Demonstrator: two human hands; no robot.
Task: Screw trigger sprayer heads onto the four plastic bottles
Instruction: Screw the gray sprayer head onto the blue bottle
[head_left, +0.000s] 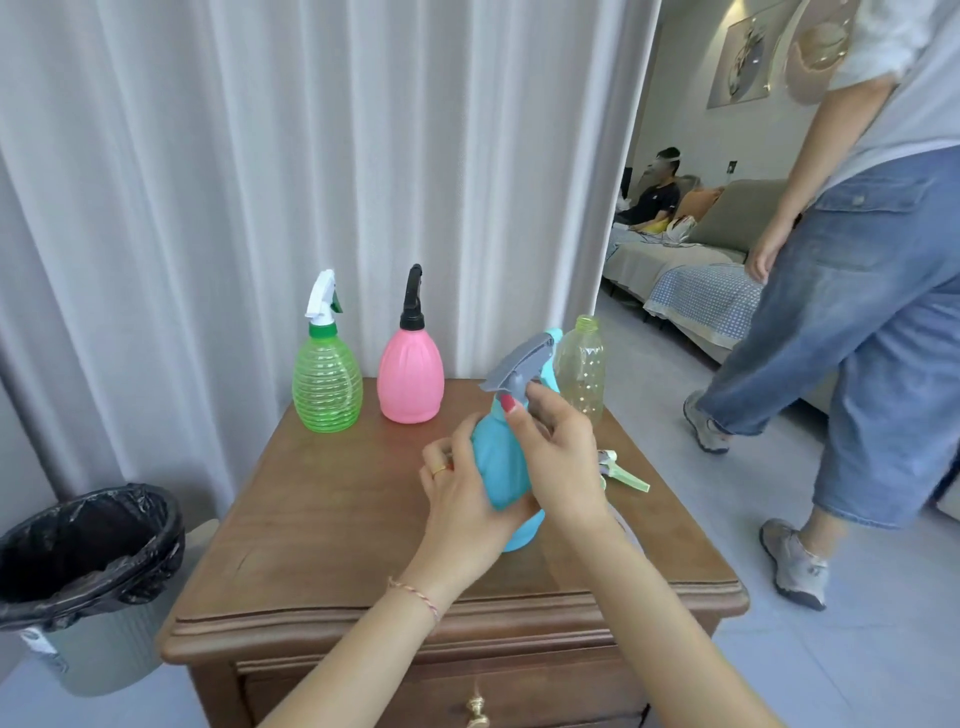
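A blue bottle (501, 467) is held tilted above the middle of a wooden desk (322, 519), its neck leaning away toward the far right. The body of the bottle is wrapped by the left hand (460, 499), whose fingers (441, 460) are clenched around its side, a ring being visible on one of them. The neck region is gripped by the right hand (558, 457), with the thumb and fingers closed just below a grey trigger sprayer head (519, 366) seated on top of the bottle. At the far edge of the desk a green ribbed bottle (327, 384) with a white sprayer head (322, 296) is stood upright, and just beside it a pink bottle (410, 376) with a black sprayer head (413, 299). A clear yellowish bottle (582, 366) without a head is stood upright at the far right corner. A loose sprayer head with a green tube (621, 470) is laid on the desk beside the right wrist. A lined bin (88, 566) is placed on the floor to the left.
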